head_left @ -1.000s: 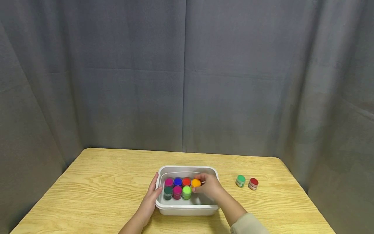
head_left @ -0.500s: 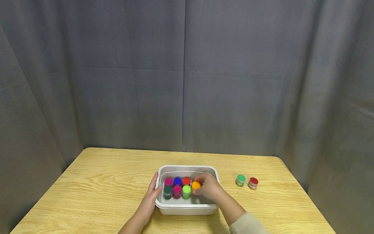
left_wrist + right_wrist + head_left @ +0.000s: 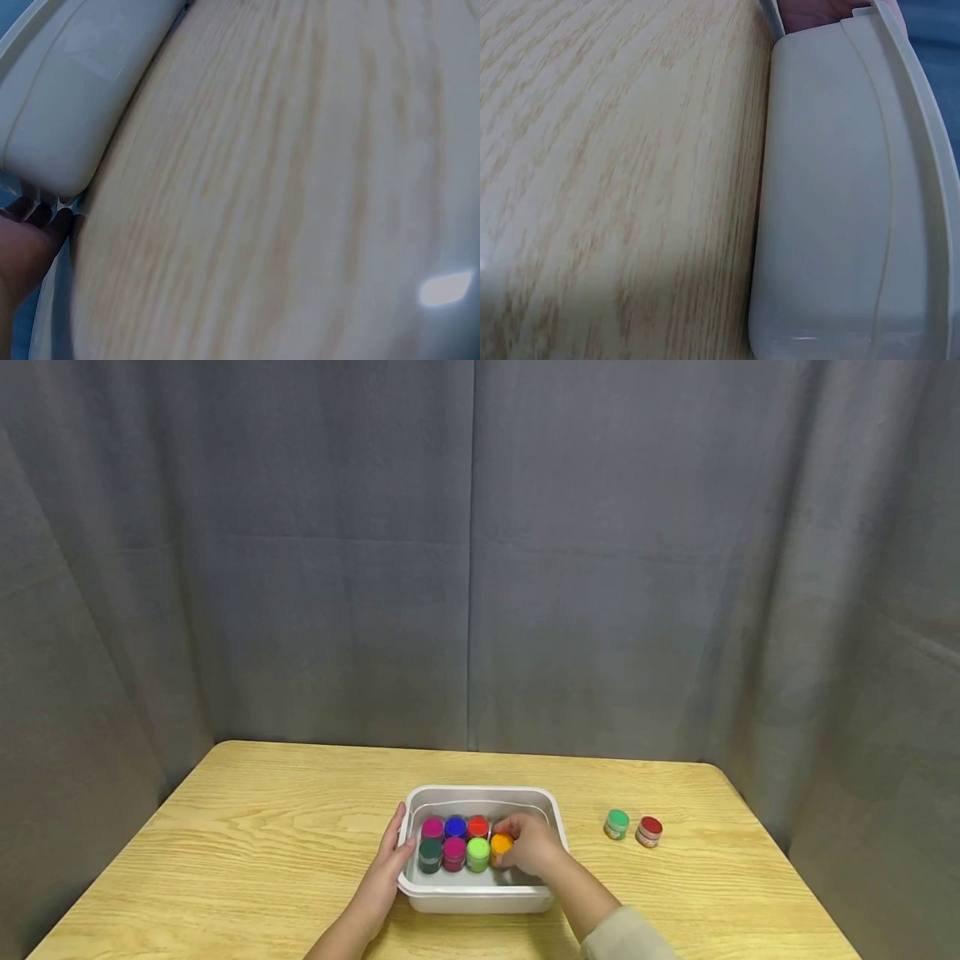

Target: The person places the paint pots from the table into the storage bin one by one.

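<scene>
A white plastic tub (image 3: pixel 483 900) stands near the table's front. My left hand (image 3: pixel 382 877) holds its left side, thumb over the rim and fingers along the outer wall. In the left wrist view that hand (image 3: pixel 26 247) is at the tub's corner. My right hand (image 3: pixel 534 847) reaches inside and pinches an orange-lidded jar (image 3: pixel 501 847), right of a lime-lidded jar (image 3: pixel 478 853). Left of that are a magenta-lidded jar (image 3: pixel 453 853) and a dark green one (image 3: pixel 431 855). Behind them are another magenta-lidded jar (image 3: pixel 432 828), a blue-lidded jar (image 3: pixel 455 827) and a red-lidded jar (image 3: pixel 477 827).
On the wooden table (image 3: pixel 300 810), right of the tub, stand a green-lidded jar (image 3: pixel 617 823) and a dark red-lidded jar (image 3: pixel 649 831). Grey curtains (image 3: pixel 337 568) hang behind and at both sides.
My right hand has shifted the orange-lidded jar slightly toward the front, from beside the red-lidded jar to beside the lime one. My left hand keeps its place on the tub.
</scene>
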A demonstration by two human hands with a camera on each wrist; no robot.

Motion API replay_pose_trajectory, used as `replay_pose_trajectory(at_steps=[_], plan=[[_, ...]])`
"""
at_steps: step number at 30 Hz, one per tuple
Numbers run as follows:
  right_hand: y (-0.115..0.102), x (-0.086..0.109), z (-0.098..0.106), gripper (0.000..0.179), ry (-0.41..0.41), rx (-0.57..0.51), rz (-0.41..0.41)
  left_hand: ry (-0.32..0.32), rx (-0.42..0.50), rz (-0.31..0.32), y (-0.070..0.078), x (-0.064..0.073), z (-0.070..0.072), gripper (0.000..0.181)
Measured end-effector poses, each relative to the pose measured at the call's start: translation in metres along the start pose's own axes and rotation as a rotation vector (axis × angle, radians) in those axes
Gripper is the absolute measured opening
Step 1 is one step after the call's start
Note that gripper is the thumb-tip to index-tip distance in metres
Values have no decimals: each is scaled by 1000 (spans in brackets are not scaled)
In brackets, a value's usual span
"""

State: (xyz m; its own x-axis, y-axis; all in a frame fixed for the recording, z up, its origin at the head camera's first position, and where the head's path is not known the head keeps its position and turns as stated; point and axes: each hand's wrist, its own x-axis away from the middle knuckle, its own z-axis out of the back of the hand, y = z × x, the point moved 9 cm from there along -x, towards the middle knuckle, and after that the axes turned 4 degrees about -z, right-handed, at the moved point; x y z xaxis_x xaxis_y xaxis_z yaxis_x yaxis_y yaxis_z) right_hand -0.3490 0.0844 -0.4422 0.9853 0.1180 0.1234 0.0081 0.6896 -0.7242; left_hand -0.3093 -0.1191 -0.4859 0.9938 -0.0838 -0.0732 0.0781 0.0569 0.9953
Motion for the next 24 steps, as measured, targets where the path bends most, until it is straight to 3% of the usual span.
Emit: replay_pose_trajectory(at_steps=[9, 24], plan=[[2, -2, -2, 39, 18, 34, 13, 5, -12, 0, -1, 0, 0, 63], [-3, 2, 10, 43, 32, -49, -4, 4, 11, -2, -2, -1, 0, 63]])
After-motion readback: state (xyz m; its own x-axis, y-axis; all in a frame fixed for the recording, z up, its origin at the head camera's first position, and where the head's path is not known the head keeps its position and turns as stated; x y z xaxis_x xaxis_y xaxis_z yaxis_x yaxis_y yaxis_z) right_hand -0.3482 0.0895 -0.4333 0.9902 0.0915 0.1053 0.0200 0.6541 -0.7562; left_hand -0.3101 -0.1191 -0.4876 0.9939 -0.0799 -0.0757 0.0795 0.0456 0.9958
